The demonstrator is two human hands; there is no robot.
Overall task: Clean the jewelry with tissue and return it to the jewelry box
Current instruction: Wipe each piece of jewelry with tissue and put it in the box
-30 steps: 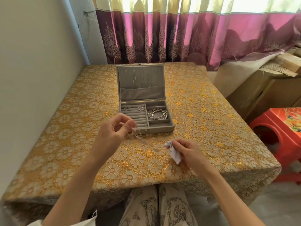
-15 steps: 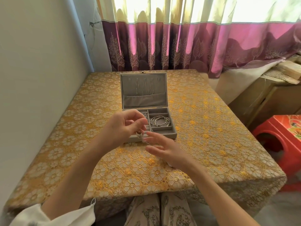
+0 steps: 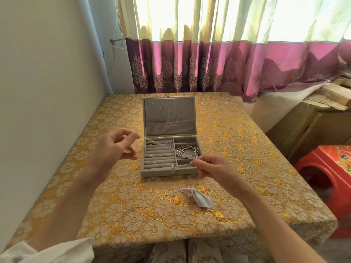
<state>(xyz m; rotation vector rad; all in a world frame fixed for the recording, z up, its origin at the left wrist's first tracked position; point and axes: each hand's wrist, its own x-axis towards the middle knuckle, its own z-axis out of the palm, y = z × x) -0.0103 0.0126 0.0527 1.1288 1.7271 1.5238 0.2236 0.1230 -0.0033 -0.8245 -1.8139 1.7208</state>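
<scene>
The left hand (image 3: 118,147) hovers over the tabletop's (image 3: 237,141) left side, just left of the jewelry box (image 3: 170,154), fingers loosely curled and holding nothing that can be made out. The box stands open near the middle of the tabletop, lid upright with thin chains hanging inside it, rings in the left slots, bangles (image 3: 187,151) in a right compartment. The right hand (image 3: 212,168) sits at the box's near right corner, thumb and forefinger pinching a thin silver chain (image 3: 182,165) that runs leftward across the front compartment to the box's near wall. The tissue (image 3: 197,197) lies crumpled on the tabletop near the front edge, below the right hand and apart from it.
</scene>
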